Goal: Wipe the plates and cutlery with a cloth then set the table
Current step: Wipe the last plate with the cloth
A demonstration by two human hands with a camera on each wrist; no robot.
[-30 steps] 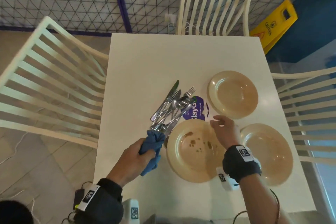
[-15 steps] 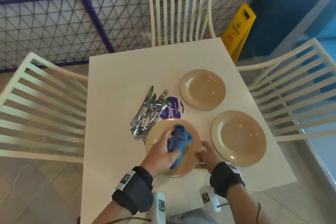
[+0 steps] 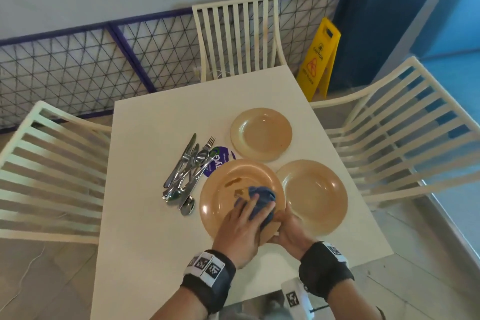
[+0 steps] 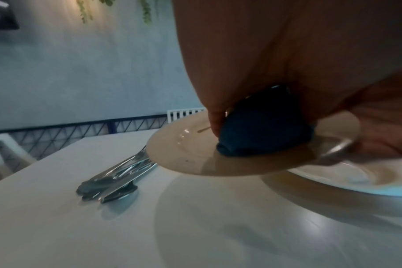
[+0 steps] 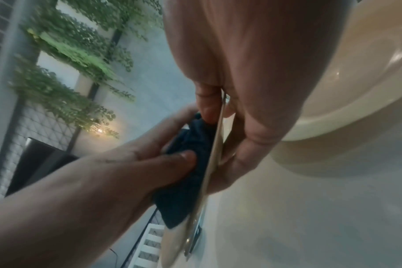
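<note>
A tan plate (image 3: 223, 197) with brown smears is lifted off the white table (image 3: 145, 215), tilted. My right hand (image 3: 288, 231) pinches its near rim (image 5: 215, 150), thumb on top and fingers beneath. My left hand (image 3: 244, 223) grips a bunched blue cloth (image 3: 262, 200) and presses it onto the plate's face (image 4: 188, 150); the same cloth (image 4: 264, 134) shows in the left wrist view and again as the cloth (image 5: 188, 163) in the right wrist view. Two more tan plates lie flat, one (image 3: 261, 134) farther back and one (image 3: 315, 192) to the right. A pile of cutlery (image 3: 185, 174) lies to the left.
A purple round sticker (image 3: 220, 157) shows on the table behind the lifted plate. White slatted chairs stand at the left (image 3: 46, 163), far (image 3: 239, 36) and right (image 3: 405, 127) sides. A yellow caution sign (image 3: 320, 57) stands on the floor beyond.
My left hand brought the cloth from beside the cutlery onto the stained plate. My right hand moved from the plate's far edge to its near rim and raised it.
</note>
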